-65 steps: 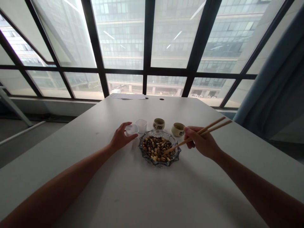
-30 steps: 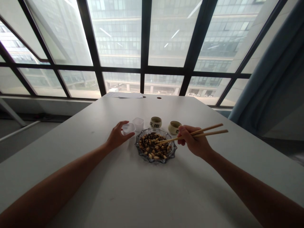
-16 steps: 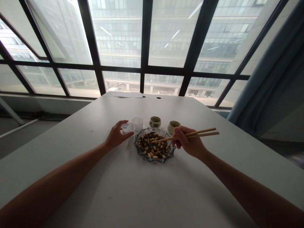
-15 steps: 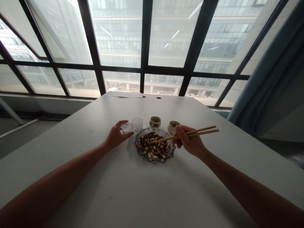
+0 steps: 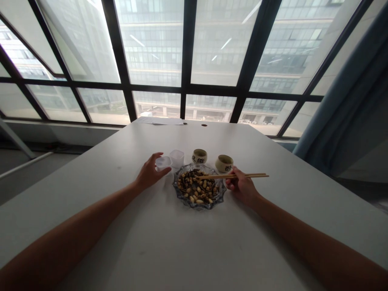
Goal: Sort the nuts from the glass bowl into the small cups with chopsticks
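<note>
My right hand [image 5: 243,186] is closed around a pair of wooden chopsticks [image 5: 253,175]. Their tips reach left over a scalloped glass bowl [image 5: 178,194], near its far side. Peanuts [image 5: 199,201] and dark seeds lie mixed in the bowl; whether the tips pinch anything is too small to tell. My left hand [image 5: 152,173] curves its thumb and fingers around a small clear plastic cup [image 5: 163,163] to the left of the bowl. A second clear plastic cup [image 5: 177,158] stands just behind and right of it.
Two small ceramic cups with dark characters, one in the middle [image 5: 199,156] and one on the right [image 5: 224,163], stand behind the bowl. White sheets of paper [image 5: 160,121] lie at the table's far edge, before the windows. A blue curtain [image 5: 339,101] hangs at the right.
My right hand has lowered and turned the chopsticks nearly level, with the tips shifted toward the bowl's far side. More of the right ceramic cup shows. My left hand stays at the plastic cup.
</note>
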Available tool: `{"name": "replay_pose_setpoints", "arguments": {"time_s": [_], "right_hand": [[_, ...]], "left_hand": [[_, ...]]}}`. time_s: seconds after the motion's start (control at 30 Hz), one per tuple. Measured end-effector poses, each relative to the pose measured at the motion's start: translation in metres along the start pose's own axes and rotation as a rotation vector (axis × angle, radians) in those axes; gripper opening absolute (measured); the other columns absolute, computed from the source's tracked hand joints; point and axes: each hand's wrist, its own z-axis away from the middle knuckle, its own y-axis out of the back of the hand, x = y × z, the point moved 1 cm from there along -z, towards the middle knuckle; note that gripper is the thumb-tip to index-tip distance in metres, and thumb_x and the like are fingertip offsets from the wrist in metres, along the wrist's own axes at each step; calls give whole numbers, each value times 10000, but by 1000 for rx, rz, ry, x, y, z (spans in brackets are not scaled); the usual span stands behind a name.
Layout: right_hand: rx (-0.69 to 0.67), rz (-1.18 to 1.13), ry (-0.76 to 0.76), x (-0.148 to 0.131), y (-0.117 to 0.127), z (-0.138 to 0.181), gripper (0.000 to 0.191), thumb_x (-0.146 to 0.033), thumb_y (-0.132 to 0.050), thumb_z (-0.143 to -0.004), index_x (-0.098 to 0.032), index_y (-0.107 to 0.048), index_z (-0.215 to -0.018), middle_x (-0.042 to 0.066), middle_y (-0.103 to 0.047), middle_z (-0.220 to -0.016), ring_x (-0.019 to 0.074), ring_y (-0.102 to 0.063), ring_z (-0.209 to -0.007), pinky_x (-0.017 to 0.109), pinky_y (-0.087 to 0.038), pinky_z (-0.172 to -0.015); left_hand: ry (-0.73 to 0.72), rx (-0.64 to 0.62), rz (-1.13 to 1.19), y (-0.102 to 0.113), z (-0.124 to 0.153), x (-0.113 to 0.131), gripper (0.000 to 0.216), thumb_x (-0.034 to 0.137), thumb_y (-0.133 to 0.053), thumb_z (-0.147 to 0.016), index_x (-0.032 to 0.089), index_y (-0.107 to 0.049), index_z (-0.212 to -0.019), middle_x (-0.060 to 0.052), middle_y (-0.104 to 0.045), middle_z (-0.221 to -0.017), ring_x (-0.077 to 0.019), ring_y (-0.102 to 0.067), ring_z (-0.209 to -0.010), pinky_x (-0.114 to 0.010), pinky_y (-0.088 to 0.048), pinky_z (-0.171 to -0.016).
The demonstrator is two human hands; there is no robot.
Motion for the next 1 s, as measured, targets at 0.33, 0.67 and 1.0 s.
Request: {"name": "replay_pose_setpoints", "arguments": {"time_s": [0.33, 0.67, 1.0], "right_hand": [[-25, 8, 60, 10, 10, 1, 476, -635, -741, -735, -205, -552, -654, 22, -616, -479, 118, -489, -345, 248, -419, -334], [-34, -7, 58, 8, 6, 4, 537, -702, -742, -700, -202, -551, -652, 20, -620, -484, 110, -494, -357, 236, -417, -338], [26, -29, 101, 9, -2, 4, 619, -751, -792, -560, -180, -575, -664, 14, -637, -488, 84, -482, -355, 196, -379, -343]], "left_hand": [[32, -3, -42, 1, 1, -4, 645, 511, -700, -771, 209, -497, -1304, -125, -641, -1265, -242, -683, -938, -376, -587, -749], [17, -16, -81, 4, 2, 1, 584, 437, -648, -785, 195, -502, -1296, -128, -654, -1263, -284, -678, -1029, -439, -560, -881], [50, -28, -89, 3, 1, 3, 593, 438, -621, -780, 176, -506, -1299, -135, -632, -1293, -303, -639, -1122, -466, -523, -966]]}}
